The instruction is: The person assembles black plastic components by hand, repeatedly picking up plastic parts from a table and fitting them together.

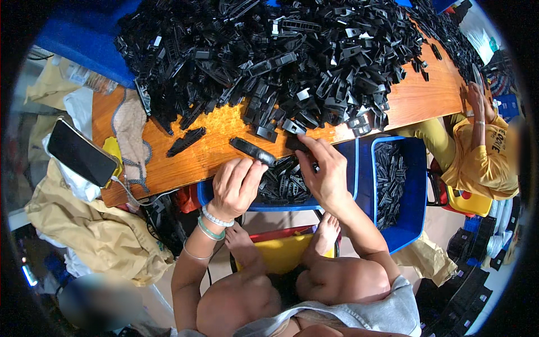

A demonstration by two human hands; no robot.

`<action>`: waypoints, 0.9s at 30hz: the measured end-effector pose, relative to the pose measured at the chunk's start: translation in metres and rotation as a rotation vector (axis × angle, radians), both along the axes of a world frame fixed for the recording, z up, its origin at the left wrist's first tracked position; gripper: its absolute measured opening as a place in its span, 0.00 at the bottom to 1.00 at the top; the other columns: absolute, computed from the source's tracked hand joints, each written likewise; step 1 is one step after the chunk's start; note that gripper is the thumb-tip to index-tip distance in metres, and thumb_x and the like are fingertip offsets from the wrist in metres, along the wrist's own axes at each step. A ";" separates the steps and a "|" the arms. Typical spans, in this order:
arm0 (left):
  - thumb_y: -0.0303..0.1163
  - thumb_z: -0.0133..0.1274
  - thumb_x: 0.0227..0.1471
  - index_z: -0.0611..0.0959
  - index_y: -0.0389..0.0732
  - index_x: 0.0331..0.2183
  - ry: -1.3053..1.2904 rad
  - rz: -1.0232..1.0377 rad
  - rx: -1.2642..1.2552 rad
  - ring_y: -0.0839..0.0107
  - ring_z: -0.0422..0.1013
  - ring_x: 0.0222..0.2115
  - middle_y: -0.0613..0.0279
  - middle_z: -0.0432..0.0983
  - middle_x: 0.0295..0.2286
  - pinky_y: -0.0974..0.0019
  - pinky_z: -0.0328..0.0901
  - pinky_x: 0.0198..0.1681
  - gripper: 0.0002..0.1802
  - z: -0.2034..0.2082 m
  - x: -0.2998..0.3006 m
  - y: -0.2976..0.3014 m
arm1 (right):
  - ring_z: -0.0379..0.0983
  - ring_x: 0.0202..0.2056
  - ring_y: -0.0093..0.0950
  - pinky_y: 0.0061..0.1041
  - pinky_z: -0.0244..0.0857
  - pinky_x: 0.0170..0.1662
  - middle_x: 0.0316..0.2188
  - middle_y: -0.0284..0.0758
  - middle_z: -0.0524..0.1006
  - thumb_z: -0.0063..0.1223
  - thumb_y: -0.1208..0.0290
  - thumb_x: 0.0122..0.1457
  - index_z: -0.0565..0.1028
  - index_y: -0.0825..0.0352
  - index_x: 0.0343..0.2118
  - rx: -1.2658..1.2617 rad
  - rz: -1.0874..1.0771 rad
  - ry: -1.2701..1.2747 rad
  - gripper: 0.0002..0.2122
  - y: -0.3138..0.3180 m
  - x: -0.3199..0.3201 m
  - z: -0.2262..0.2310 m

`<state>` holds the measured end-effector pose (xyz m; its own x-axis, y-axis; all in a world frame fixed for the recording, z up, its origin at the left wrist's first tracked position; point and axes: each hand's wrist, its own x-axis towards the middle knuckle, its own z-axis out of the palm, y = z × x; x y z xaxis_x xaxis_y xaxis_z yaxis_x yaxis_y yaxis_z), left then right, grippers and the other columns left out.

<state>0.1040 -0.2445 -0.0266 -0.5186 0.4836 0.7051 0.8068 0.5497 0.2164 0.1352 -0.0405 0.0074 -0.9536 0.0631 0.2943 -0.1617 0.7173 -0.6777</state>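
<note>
Curved black plastic part is held just above the front edge of our wooden counter, its near end pinched between the thumb and fingertips of our left hand. Holding it by one end seems to leave most of its length exposed. Our right hand is half curled, thumb and forefinger narrowly parted beside a dark piece at the foot of the pile; we cannot tell whether they grip it or only touch it.

We have the big heap of black plastic pieces spread across the counter in front of us, probably so that either hand reaches its edge easily. One loose piece lies apart, left of the held part. Directly below our hands, a near blue tub contains more pieces, likely placed there to keep them close; a second blue tub stands just right of it. Off to our left, a phone leans beside a beige cloth.
</note>
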 end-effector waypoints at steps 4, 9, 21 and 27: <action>0.26 0.66 0.43 0.82 0.35 0.39 -0.121 0.134 0.064 0.55 0.71 0.37 0.54 0.74 0.38 0.55 0.67 0.40 0.18 0.015 -0.008 -0.006 | 0.74 0.26 0.39 0.30 0.68 0.30 0.27 0.41 0.76 0.60 0.81 0.51 0.76 0.71 0.42 -0.081 -0.027 -0.033 0.14 0.007 0.003 0.005; 0.23 0.64 0.42 0.82 0.33 0.38 -0.281 0.069 0.100 0.53 0.72 0.39 0.52 0.76 0.38 0.56 0.68 0.42 0.17 0.018 -0.018 -0.002 | 0.74 0.32 0.38 0.30 0.68 0.36 0.31 0.41 0.76 0.65 0.79 0.47 0.78 0.71 0.38 -0.241 0.118 0.056 0.13 -0.018 0.001 0.001; 0.22 0.58 0.44 0.81 0.29 0.41 -0.309 -0.017 0.080 0.53 0.72 0.38 0.51 0.77 0.38 0.55 0.69 0.43 0.18 0.019 -0.014 0.001 | 0.69 0.35 0.33 0.29 0.61 0.39 0.31 0.36 0.74 0.69 0.78 0.42 0.80 0.70 0.36 -0.074 0.062 0.067 0.15 -0.027 -0.004 -0.003; 0.22 0.57 0.46 0.82 0.29 0.36 -0.335 -0.062 0.102 0.56 0.72 0.34 0.53 0.76 0.34 0.57 0.68 0.38 0.12 0.030 -0.027 -0.004 | 0.68 0.36 0.33 0.31 0.58 0.40 0.32 0.34 0.74 0.68 0.74 0.43 0.80 0.67 0.34 0.034 0.094 0.055 0.13 -0.022 -0.008 0.003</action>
<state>0.0765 -0.2486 0.0037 -0.7010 0.4570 0.5475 0.7131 0.4636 0.5259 0.1272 -0.0627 0.0101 -0.9373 -0.0367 0.3467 -0.2655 0.7196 -0.6417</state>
